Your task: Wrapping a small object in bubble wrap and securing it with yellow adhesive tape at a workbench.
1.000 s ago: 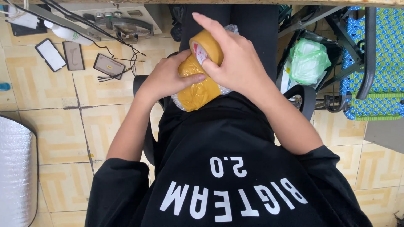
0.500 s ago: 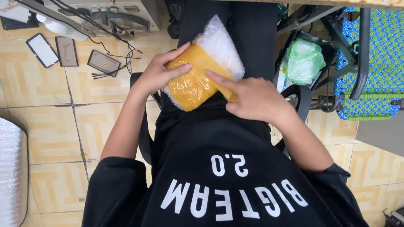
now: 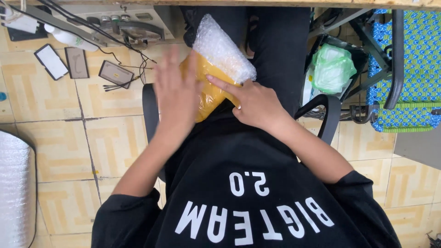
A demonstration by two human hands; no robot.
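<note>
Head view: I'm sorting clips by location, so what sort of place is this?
Probably a small home packing workspace: bubble wrap around a yellow parcel on the lap, a bubble-wrap roll on tiled floor.

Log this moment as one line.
left hand: flat on yellow parcel | right hand: pinning bubble wrap | parcel on lap
</note>
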